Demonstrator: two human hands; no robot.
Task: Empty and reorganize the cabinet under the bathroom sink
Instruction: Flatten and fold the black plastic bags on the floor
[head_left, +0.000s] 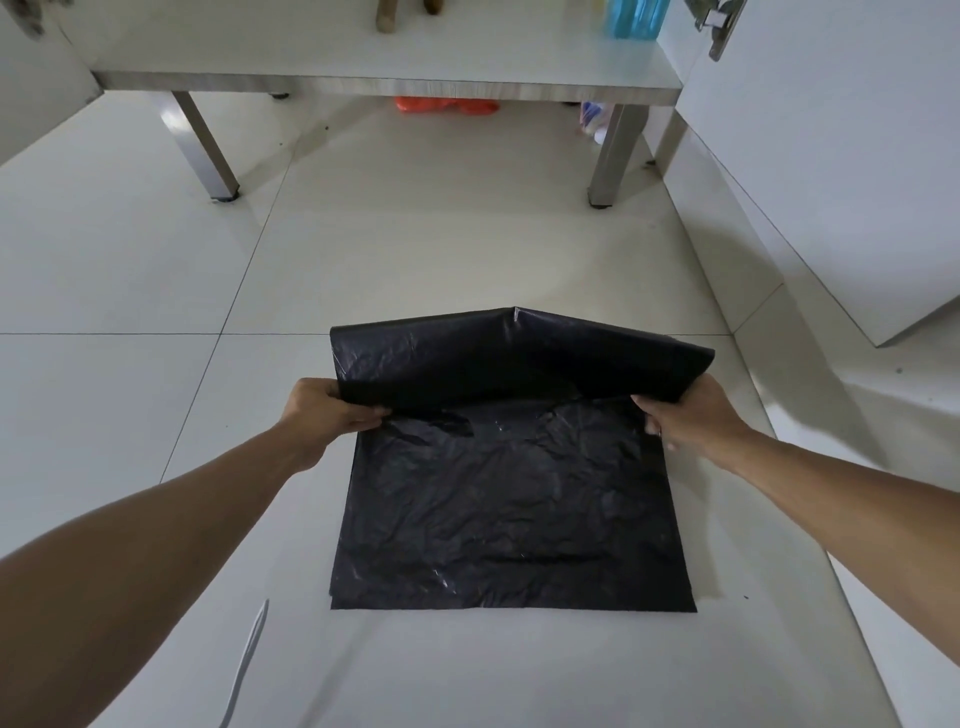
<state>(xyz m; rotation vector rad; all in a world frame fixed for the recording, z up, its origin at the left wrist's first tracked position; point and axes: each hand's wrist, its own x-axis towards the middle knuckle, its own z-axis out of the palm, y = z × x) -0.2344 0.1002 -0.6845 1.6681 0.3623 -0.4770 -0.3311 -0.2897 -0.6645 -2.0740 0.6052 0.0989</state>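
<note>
Folding a black plastic bag (511, 499) flat on the floor (156, 260) before the cabinet (384, 78). Left hand (324, 410) and right hand (685, 410) each pinching a lifted far corner. Next: probably lay fold down, press flat.

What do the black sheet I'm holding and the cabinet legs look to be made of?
Black sheet: thin plastic film, probably a bin bag; it is crinkled, faintly glossy, and droops where both hands lift its far edge. Cabinet legs: square, brushed grey with a dull sheen, so likely metal, though a metal-look finish is possible.
</note>
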